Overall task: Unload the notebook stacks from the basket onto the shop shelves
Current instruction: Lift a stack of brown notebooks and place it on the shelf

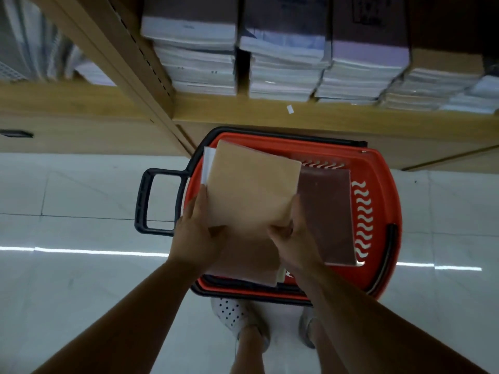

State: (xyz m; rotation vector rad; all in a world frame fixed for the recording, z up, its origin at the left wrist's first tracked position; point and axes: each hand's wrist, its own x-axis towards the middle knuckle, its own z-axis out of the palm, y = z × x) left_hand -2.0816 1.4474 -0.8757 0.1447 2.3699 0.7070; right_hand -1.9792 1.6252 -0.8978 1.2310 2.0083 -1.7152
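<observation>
Both hands clamp one stack: left hand [197, 233] on the left edge of the tan stack [251, 190], right hand [294, 238] at its near corner. Held tilted over the basket [383, 184], its loose far end could fan and spill.

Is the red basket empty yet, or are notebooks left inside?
Not empty: a maroon notebook stack lies inside the basket, beside the held tan stack.
</observation>
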